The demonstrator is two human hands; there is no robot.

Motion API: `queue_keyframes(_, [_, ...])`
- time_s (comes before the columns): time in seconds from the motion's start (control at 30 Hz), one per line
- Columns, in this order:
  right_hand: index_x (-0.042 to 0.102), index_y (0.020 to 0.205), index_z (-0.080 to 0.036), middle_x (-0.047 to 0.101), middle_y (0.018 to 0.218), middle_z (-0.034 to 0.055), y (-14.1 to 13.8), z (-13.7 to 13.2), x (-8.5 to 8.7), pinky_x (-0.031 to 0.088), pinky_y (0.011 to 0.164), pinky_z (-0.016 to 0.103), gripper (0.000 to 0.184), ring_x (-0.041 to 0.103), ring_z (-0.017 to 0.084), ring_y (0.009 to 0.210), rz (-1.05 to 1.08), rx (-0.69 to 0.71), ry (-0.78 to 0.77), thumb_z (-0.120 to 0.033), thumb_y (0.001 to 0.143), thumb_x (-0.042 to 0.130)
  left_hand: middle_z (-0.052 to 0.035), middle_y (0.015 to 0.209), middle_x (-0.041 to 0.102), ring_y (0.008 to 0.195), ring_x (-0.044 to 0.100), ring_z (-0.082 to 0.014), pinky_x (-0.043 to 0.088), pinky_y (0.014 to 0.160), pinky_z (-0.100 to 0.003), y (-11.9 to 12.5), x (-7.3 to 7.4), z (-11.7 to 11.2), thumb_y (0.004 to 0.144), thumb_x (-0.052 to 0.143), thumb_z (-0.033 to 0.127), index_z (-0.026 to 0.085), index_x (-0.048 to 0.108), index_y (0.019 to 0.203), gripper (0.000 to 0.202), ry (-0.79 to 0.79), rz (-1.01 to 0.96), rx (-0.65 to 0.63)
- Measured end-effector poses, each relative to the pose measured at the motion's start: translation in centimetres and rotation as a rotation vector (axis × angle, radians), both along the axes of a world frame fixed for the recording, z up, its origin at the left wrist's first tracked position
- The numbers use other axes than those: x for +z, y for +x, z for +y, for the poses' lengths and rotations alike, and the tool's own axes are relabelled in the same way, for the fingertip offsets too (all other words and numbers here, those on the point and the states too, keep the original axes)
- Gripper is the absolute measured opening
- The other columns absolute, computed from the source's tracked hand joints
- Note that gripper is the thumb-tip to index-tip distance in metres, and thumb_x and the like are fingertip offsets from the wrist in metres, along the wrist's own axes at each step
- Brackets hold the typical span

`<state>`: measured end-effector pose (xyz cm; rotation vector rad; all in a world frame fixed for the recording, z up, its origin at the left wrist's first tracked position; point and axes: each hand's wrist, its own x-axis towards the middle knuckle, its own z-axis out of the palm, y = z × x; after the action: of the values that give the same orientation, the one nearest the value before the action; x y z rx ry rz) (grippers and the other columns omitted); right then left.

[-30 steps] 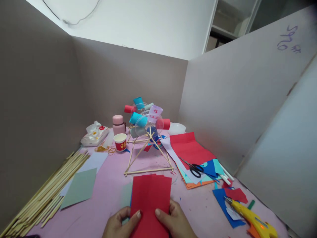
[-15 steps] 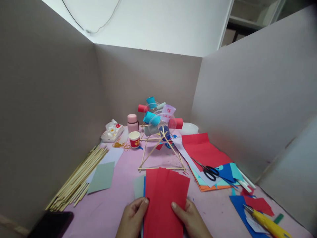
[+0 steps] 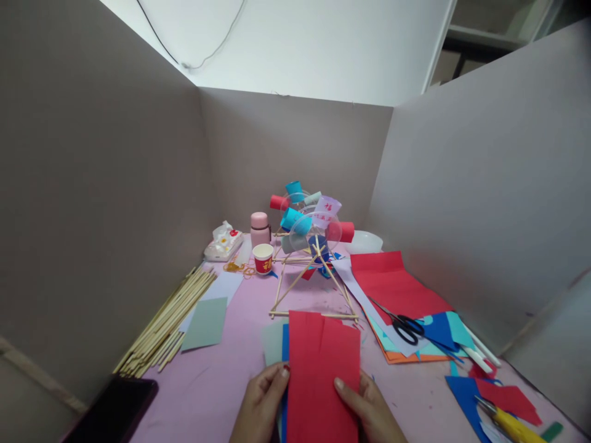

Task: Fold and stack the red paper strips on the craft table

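Both hands hold a stack of red paper sheets (image 3: 323,363) at the near edge of the pink tabletop (image 3: 221,381). My left hand (image 3: 261,409) grips the stack's left edge, thumb on top. My right hand (image 3: 369,412) grips the right edge, thumb pressed on the red sheet. Blue and grey-green sheets (image 3: 273,344) peek out under the red stack on its left. Just beyond the stack stands a stick-framed wheel model (image 3: 311,246) carrying red, blue and clear cups.
A bundle of bamboo sticks (image 3: 166,323) and a grey-green sheet (image 3: 205,323) lie left. Black scissors (image 3: 399,323) rest on coloured paper (image 3: 397,289) at right. A yellow glue gun (image 3: 508,424), a red paper cup (image 3: 263,258), a pink bottle (image 3: 260,227), tissues (image 3: 223,241) and a dark phone (image 3: 111,412) surround them. Grey partitions enclose the desk.
The view has shifted leftward, so everything sits further right in the picture and a dark phone has come into sight. Both hands have kept hold of the red stack, whose sheets fan slightly more.
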<state>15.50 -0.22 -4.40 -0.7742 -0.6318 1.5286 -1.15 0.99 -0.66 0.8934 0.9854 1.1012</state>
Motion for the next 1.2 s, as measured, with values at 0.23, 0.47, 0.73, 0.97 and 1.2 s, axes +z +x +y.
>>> queue_keyframes(0.23, [0.062, 0.111, -0.015, 0.074, 0.094, 0.0129, 0.1, -0.1, 0.8, 0.048, 0.085, 0.047, 0.056, 0.067, 0.032, 0.091, 0.045, 0.015, -0.007, -0.032, 0.061, 0.081, -0.0082, 0.116, 0.066, 0.114, 0.054, -0.0259, 0.037, 0.101, -0.040, -0.6, -0.3, 0.1, 0.076, 0.062, 0.041, 0.022, 0.063, 0.112, 0.041, 0.128, 0.079, -0.046])
queue_keyframes(0.47, [0.065, 0.106, -0.017, 0.073, 0.099, 0.0139, 0.7, -0.4, 2.4, 0.051, 0.082, 0.047, 0.053, 0.067, 0.033, 0.090, 0.140, 0.029, -0.145, -0.031, 0.059, 0.082, -0.0112, 0.115, 0.065, 0.104, 0.061, -0.0284, 0.046, 0.091, -0.041, -2.7, 0.9, 1.4, 0.072, 0.065, 0.042, 0.018, 0.052, 0.122, 0.057, 0.152, 0.267, 0.133])
queue_keyframes(0.73, [0.058, 0.119, -0.016, 0.072, 0.101, 0.0162, 0.9, -0.2, 0.5, 0.049, 0.085, 0.050, 0.069, 0.067, 0.036, 0.091, 0.065, -0.004, -0.158, -0.033, 0.057, 0.082, -0.0120, 0.120, 0.063, 0.114, 0.054, -0.0296, 0.038, 0.099, -0.039, -6.7, 2.4, 3.2, 0.065, 0.070, 0.035, 0.016, 0.061, 0.112, 0.052, 0.271, 0.586, 0.241])
queue_keyframes(0.97, [0.058, 0.117, -0.016, 0.072, 0.100, 0.0159, 0.9, -0.2, 0.7, 0.047, 0.087, 0.051, 0.063, 0.067, 0.034, 0.090, 0.067, 0.046, -0.106, -0.032, 0.061, 0.081, -0.0082, 0.125, 0.060, 0.119, 0.050, -0.0246, 0.033, 0.103, -0.038, -8.3, 1.8, 3.7, 0.083, 0.046, 0.035, 0.020, 0.059, 0.117, 0.040, 0.354, 0.808, 0.131])
queue_keyframes(1.2, [0.063, 0.106, -0.015, 0.074, 0.093, 0.0128, 0.1, 0.6, 0.7, 0.046, 0.088, 0.047, 0.054, 0.068, 0.032, 0.090, 0.147, 0.043, 0.045, -0.029, 0.058, 0.082, -0.0172, 0.118, 0.060, 0.114, 0.050, -0.0386, 0.032, 0.098, -0.055, -9.5, 1.5, 4.7, 0.074, 0.053, 0.047, 0.016, 0.060, 0.116, 0.053, 0.430, 1.015, 0.206])
